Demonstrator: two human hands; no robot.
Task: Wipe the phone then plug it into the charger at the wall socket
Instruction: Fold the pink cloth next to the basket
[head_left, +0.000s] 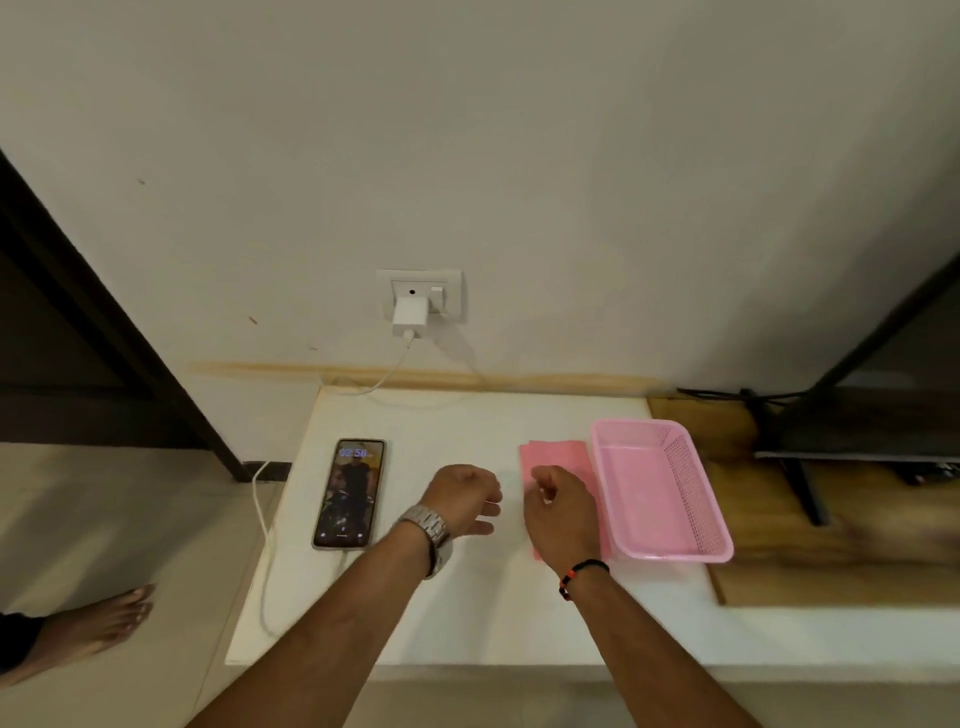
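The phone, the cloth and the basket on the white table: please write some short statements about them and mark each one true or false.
1. The phone lies face up with its screen lit. True.
2. The pink cloth lies inside the pink basket. False: it lies flat on the white table, beside the basket's left wall.
3. A white cable runs to the phone's near end. True.
4. The charger lies loose on the table. False: it sits in the wall socket.
5. The left hand holds the phone. False: it is empty, to the right of the phone.
6. The right hand is over the cloth. True.
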